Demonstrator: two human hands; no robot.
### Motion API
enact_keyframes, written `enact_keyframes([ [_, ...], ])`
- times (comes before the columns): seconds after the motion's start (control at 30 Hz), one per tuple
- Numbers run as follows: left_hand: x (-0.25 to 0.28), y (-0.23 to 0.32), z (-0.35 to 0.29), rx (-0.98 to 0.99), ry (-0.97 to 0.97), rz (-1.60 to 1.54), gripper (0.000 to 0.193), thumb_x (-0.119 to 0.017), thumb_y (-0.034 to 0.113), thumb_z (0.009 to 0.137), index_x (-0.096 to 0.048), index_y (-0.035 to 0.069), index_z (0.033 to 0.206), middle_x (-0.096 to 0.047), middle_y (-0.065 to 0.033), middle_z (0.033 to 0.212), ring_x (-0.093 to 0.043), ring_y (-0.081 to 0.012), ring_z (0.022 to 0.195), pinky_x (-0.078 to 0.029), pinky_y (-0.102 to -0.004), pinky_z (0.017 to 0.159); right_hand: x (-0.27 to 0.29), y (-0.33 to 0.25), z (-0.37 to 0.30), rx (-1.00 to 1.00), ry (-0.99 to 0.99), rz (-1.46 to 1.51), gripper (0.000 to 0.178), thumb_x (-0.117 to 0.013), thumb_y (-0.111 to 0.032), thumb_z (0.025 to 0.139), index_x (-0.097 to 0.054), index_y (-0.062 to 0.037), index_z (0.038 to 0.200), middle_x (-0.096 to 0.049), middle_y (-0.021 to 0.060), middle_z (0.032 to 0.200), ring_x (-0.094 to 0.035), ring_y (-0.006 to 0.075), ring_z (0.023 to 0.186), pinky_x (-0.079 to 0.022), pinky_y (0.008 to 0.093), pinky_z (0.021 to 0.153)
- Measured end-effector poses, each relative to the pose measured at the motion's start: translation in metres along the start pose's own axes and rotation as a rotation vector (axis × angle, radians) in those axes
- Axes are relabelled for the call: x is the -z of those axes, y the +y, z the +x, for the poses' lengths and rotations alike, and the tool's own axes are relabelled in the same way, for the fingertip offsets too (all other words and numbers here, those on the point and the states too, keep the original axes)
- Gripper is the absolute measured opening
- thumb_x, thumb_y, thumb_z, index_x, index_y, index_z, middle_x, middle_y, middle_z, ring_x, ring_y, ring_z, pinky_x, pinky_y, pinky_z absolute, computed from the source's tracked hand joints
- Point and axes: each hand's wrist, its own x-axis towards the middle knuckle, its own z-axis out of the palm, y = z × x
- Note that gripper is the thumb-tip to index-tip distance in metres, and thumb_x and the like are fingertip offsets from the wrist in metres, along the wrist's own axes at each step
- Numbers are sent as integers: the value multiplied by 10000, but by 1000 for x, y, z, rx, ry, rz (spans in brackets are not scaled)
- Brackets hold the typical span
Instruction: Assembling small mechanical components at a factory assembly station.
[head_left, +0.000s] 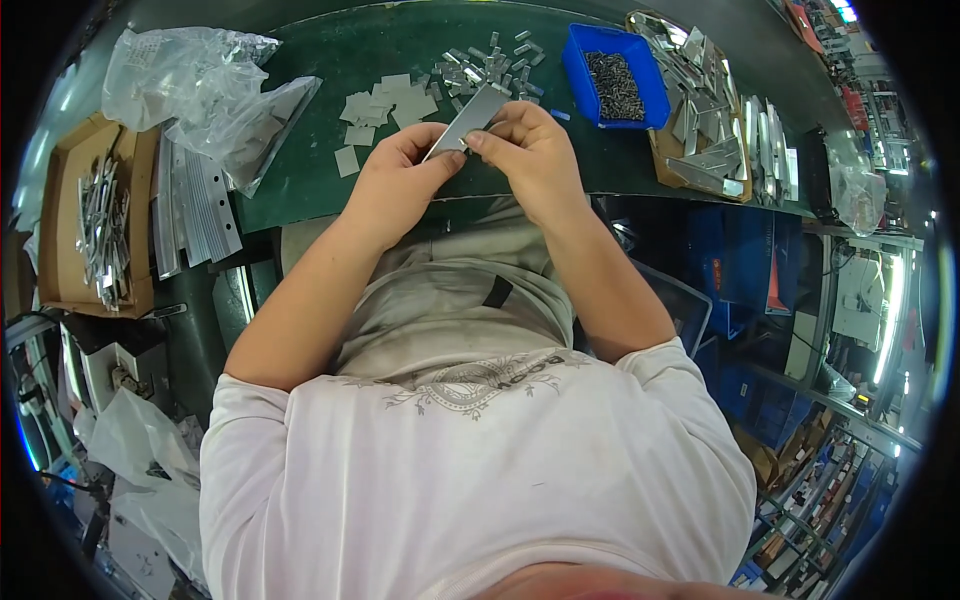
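Both my hands grip one flat grey metal strip (468, 122) above the near edge of the green table (300, 190). The strip slants up to the right. My left hand (400, 180) pinches its lower end, thumb on the face. Higher along it, my right hand (535, 155) holds the right side, thumb pressed near the edge. Just beyond the strip lie several small shiny metal pieces (495, 62) in a loose heap. Pale square plates (395, 98) are scattered to the left of them. The fingers behind the strip are partly hidden.
At the back right stands a blue bin (578, 75) full of small dark parts, beside a cardboard box (742, 190) of metal strips. Clear plastic bags (190, 80) lie at the far left, near stacked grey strips (205, 205) and a cardboard box (60, 215) of thin metal pieces.
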Motion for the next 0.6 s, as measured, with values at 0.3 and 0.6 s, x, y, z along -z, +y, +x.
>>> enact_keyframes([
  [0.3,43,18,7,-253,322,-333,48,-550,76,901,-563,54,941,-651,-63,864,-600,-139,767,-479,-278,716,-18,-12,8,391,41,-622,121,-705,-121,818,-671,-34,894,-648,56,800,-604,131,671,-490,250,661],
  [0.6,78,40,0,-302,464,-410,77,-498,70,913,-517,49,984,-658,-110,880,-628,-185,707,-495,-286,586,-101,9,23,647,-284,-934,149,-662,-173,773,-693,-94,895,-629,85,928,-598,281,921,-494,368,808],
])
